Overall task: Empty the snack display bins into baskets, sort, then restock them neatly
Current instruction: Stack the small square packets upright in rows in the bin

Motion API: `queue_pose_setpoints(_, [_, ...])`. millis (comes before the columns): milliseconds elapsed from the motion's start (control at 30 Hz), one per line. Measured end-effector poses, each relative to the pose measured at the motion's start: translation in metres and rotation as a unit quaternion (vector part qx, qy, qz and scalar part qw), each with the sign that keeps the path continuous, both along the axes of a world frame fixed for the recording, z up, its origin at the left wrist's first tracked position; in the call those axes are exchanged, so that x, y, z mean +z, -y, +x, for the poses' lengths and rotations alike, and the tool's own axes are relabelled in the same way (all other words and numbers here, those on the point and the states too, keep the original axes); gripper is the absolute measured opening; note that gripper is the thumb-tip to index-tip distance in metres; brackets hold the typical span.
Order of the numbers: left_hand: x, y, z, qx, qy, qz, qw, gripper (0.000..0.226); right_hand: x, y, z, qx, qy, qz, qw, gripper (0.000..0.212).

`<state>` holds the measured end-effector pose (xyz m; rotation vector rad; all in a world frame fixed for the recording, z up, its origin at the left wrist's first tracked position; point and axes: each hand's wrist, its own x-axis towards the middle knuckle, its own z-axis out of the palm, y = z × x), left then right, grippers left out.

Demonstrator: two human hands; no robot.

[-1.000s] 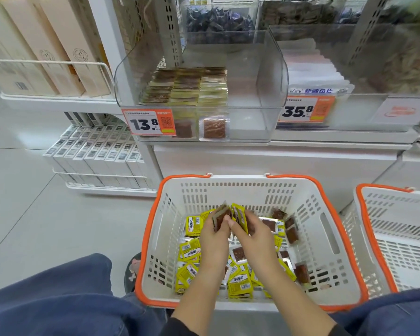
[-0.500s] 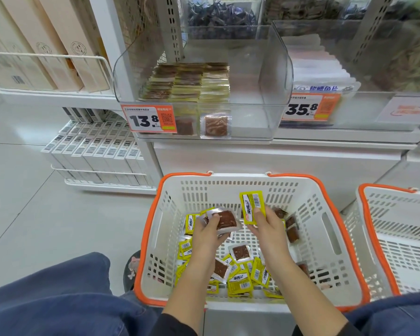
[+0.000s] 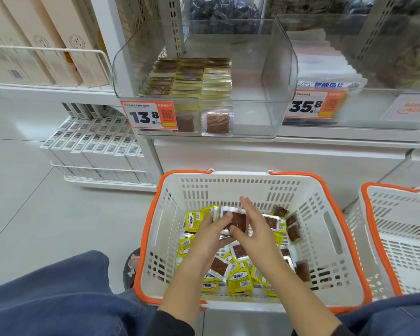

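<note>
Restocking looks part done: both hands, left (image 3: 210, 235) and right (image 3: 254, 230), pinch a small packet stack (image 3: 235, 220) over the basket (image 3: 349, 241); loose packets (image 3: 239, 281) below the fingers remain, and the bin (image 3: 272, 93) beyond is half filled.

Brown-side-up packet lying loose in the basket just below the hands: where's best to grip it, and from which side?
Pinch the snack packet by its flat sealed rim, coming from above. It lies flat on the heap, brown window up, so only its edges give purchase. Both hands are busy with a stack.
</note>
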<state>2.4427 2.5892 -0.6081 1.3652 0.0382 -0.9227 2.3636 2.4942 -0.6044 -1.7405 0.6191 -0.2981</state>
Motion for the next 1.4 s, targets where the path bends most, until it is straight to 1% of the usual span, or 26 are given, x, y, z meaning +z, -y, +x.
queue_pose_setpoints(67, [0.004, 0.002, -0.002, 0.01, -0.003, 0.0, 1.0, 0.077, 0.005, 0.006, 0.004, -0.035, -0.006, 0.126, 0.991, 0.075])
queue_pose_setpoints(133, [0.016, 0.005, 0.001, 0.0, 0.016, 0.015, 1.0, 0.081, 0.014, 0.015, 0.011, -0.037, -0.009, 0.211, 0.977, 0.068])
queue_pose_setpoints(167, [0.025, 0.006, 0.004, -0.016, 0.038, 0.02, 0.999, 0.078, 0.02, 0.022, 0.014, -0.028, -0.015, 0.22, 0.975, 0.063])
queue_pose_setpoints(200, [0.036, 0.009, 0.009, -0.03, 0.068, 0.02, 0.997, 0.068, 0.03, 0.03, 0.019, -0.01, -0.016, 0.212, 0.977, 0.059])
queue_pose_setpoints(267, [0.064, 0.015, 0.02, -0.039, 0.133, 0.022, 0.99, 0.029, 0.058, 0.044, 0.031, 0.028, -0.013, 0.192, 0.981, 0.056])
queue_pose_setpoints(300, [0.078, 0.018, 0.026, -0.038, 0.158, 0.019, 0.986, 0.014, 0.074, 0.051, 0.037, 0.042, -0.014, 0.18, 0.983, 0.055])
queue_pose_setpoints(367, [0.108, 0.024, 0.037, -0.056, 0.223, 0.011, 0.973, 0.008, 0.111, 0.064, 0.047, 0.073, -0.013, 0.151, 0.986, 0.053])
queue_pose_setpoints(467, [0.155, 0.033, 0.06, -0.095, 0.337, 0.009, 0.937, 0.016, 0.166, 0.081, 0.059, 0.122, -0.004, 0.057, 0.991, 0.049])
queue_pose_setpoints(533, [0.186, 0.038, 0.084, -0.096, 0.425, 0.022, 0.9, 0.02, 0.198, 0.092, 0.068, 0.104, 0.021, -0.03, 0.994, 0.041])
queue_pose_setpoints(567, [0.199, 0.04, 0.099, -0.084, 0.477, 0.04, 0.874, 0.019, 0.212, 0.099, 0.072, 0.081, 0.037, -0.069, 0.994, 0.038])
queue_pose_setpoints(600, [0.21, 0.041, 0.115, -0.071, 0.531, 0.072, 0.841, 0.016, 0.225, 0.106, 0.076, 0.056, 0.057, -0.105, 0.991, 0.037])
queue_pose_setpoints(667, [0.223, 0.047, 0.148, -0.089, 0.622, 0.18, 0.756, 0.009, 0.246, 0.119, 0.082, 0.016, 0.083, -0.168, 0.982, 0.038])
queue_pose_setpoints(700, [0.225, 0.051, 0.165, -0.126, 0.643, 0.238, 0.717, 0.007, 0.253, 0.124, 0.085, 0.008, 0.079, -0.191, 0.978, 0.04])
queue_pose_setpoints(733, [0.225, 0.055, 0.178, -0.17, 0.645, 0.282, 0.69, 0.006, 0.259, 0.128, 0.088, 0.01, 0.072, -0.205, 0.976, 0.04])
queue_pose_setpoints(767, [0.225, 0.061, 0.189, -0.213, 0.633, 0.308, 0.678, 0.007, 0.262, 0.132, 0.092, 0.016, 0.066, -0.211, 0.975, 0.04])
queue_pose_setpoints(867, [0.227, 0.08, 0.206, -0.311, 0.575, 0.319, 0.686, 0.014, 0.266, 0.139, 0.106, 0.04, 0.053, -0.239, 0.969, 0.037])
queue_pose_setpoints(900, [0.227, 0.086, 0.21, -0.339, 0.569, 0.322, 0.676, 0.014, 0.266, 0.14, 0.11, 0.047, 0.048, -0.256, 0.964, 0.037])
queue_pose_setpoints(967, [0.224, 0.097, 0.214, -0.391, 0.573, 0.336, 0.637, 0.01, 0.265, 0.144, 0.122, 0.059, 0.037, -0.282, 0.957, 0.037])
queue_pose_setpoints(1033, [0.221, 0.104, 0.219, -0.426, 0.589, 0.353, 0.589, 0.006, 0.263, 0.149, 0.132, 0.071, 0.016, -0.295, 0.953, 0.038])
queue_pose_setpoints(1067, [0.22, 0.107, 0.221, -0.439, 0.6, 0.364, 0.561, 0.007, 0.261, 0.151, 0.137, 0.077, 0.001, -0.306, 0.949, 0.041])
queue_pose_setpoints(1167, [0.215, 0.114, 0.222, -0.463, 0.652, 0.4, 0.448, 0.01, 0.252, 0.155, 0.152, 0.101, -0.047, -0.333, 0.936, 0.044])
queue_pose_setpoints(1200, [0.214, 0.116, 0.222, -0.462, 0.67, 0.402, 0.421, 0.009, 0.248, 0.155, 0.155, 0.113, -0.061, -0.336, 0.933, 0.044])
queue_pose_setpoints(1267, [0.21, 0.118, 0.224, -0.451, 0.702, 0.397, 0.382, 0.007, 0.24, 0.157, 0.162, 0.145, -0.084, -0.328, 0.93, 0.043])
queue_pose_setpoints(1333, [0.207, 0.117, 0.226, -0.435, 0.732, 0.384, 0.355, 0.015, 0.236, 0.157, 0.166, 0.184, -0.106, -0.313, 0.926, 0.041])
queue_pose_setpoints(1367, [0.205, 0.116, 0.228, -0.428, 0.742, 0.378, 0.352, 0.018, 0.234, 0.157, 0.168, 0.203, -0.119, -0.307, 0.922, 0.04])
queue_pose_setpoints(1400, [0.203, 0.115, 0.229, -0.421, 0.747, 0.37, 0.359, 0.019, 0.232, 0.156, 0.17, 0.22, -0.132, -0.3, 0.919, 0.038])
